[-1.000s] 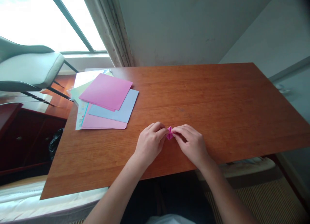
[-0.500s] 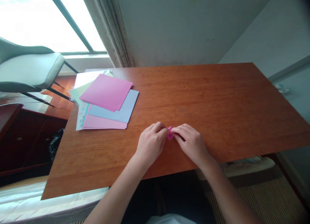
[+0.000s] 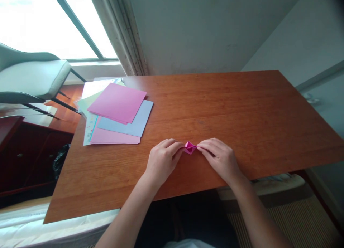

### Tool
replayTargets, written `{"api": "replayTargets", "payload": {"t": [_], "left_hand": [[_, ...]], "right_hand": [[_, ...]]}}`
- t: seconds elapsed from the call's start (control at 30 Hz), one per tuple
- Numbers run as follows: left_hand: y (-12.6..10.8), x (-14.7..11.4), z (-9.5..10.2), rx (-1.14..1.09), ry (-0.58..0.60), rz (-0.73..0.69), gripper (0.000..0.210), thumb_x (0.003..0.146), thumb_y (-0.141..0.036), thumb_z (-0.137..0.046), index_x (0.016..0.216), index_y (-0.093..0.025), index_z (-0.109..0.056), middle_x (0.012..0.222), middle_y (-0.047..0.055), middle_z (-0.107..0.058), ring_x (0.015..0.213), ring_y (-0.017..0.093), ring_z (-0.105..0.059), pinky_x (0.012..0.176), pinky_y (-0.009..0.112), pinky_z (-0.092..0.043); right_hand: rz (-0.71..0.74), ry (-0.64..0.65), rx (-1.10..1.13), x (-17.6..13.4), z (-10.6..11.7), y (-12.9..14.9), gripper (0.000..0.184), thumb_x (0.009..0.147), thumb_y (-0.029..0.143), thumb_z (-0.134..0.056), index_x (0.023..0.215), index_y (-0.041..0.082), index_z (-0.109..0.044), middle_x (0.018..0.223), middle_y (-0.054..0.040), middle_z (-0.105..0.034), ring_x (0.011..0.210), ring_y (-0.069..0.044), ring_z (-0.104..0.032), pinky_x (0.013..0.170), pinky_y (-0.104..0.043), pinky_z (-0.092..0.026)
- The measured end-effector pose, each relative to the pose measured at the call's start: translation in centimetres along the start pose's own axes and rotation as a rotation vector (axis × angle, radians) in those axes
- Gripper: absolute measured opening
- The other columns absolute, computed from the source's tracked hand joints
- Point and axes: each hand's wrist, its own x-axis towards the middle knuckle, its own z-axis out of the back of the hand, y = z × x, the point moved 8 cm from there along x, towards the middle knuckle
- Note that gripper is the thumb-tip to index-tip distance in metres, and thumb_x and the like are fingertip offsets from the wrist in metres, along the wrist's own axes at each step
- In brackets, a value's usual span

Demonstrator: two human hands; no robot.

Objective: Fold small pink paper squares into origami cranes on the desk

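Left hand [image 3: 164, 160] and right hand [image 3: 220, 160] are pinched nearly closed at the near side of the desk [image 3: 228, 108]. Coloured sheets [image 3: 118, 103] are piled at left. Between the hands, a small folded pink paper [image 3: 190, 147] is gripped by its ends; folds are made, its middle seems spread, but what remains cannot be told. No writing can be read.

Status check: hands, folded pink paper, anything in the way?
Left hand pinches one end, right hand the other. Folded pink paper held between them. Stacked sheets apart, off left.
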Motion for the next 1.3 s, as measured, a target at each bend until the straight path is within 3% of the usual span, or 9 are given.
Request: {"api": "replayTargets", "payload": {"t": [0.53, 0.77, 1.3], "left_hand": [[-0.1, 0.2, 2.6, -0.227, -0.104, 0.051, 0.011, 0.090, -0.014, -0.065, 0.085, -0.020, -0.071, 0.084, 0.000, -0.074, 0.078, 0.012, -0.069, 0.073, 0.021, -0.054], [-0.8, 0.1, 2.7, -0.188, -0.136, -0.035, 0.011, 0.091, -0.015, -0.064, 0.087, -0.020, -0.072, 0.084, 0.002, -0.074, 0.076, 0.013, -0.069, 0.071, 0.023, -0.055], [-0.9, -0.3, 3.0, -0.180, -0.172, -0.060, 0.010, 0.092, -0.015, -0.064, 0.091, -0.020, -0.072, 0.086, 0.003, -0.073, 0.079, 0.012, -0.068, 0.072, 0.022, -0.055]], "right_hand": [[-0.204, -0.108, 0.238, -0.6, 2.1, -1.6, 0.008, 0.091, 0.021, -0.068, 0.084, 0.024, -0.071, 0.083, -0.0015, -0.074, 0.079, -0.018, -0.069, 0.071, -0.032, -0.054], [-0.111, -0.114, 0.194, -0.2, 2.2, 0.0, 0.008, 0.091, 0.018, -0.068, 0.086, 0.024, -0.070, 0.083, -0.0015, -0.074, 0.079, -0.018, -0.069, 0.071, -0.032, -0.055], [-0.068, -0.122, 0.146, 0.0, 2.3, 0.9, 0.010, 0.091, 0.016, -0.066, 0.090, 0.025, -0.070, 0.085, -0.0020, -0.074, 0.079, -0.018, -0.070, 0.071, -0.033, -0.056]]}}
